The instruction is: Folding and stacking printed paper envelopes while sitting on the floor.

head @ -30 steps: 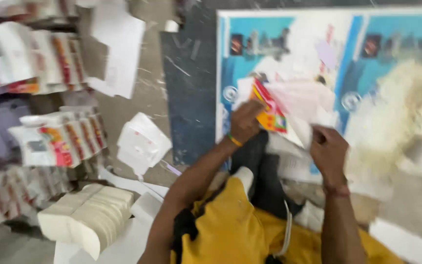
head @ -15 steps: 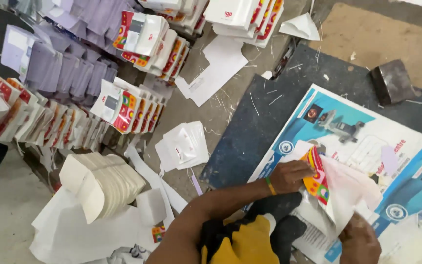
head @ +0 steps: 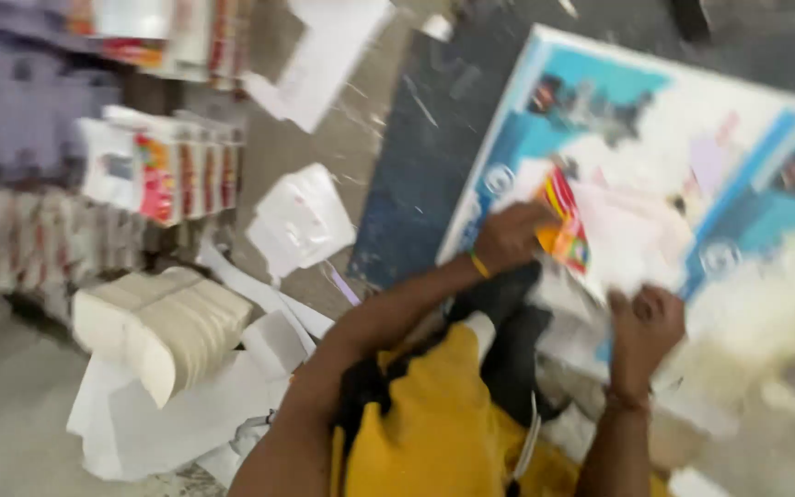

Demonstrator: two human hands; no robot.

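Your left hand (head: 512, 237) carries a thin yellow band (head: 479, 266) at the wrist, and your right hand (head: 646, 327) has a dark, narrow band (head: 626, 398) around its wrist; both forearms are bare, with no sleeve reaching down them. You wear a mustard-yellow garment (head: 425, 423) across your lap and body, with dark, nearly black cloth (head: 512, 340) showing beside and above it. A pale cord or strap (head: 530, 440) runs down along the yellow cloth, though the blur leaves its kind unclear.
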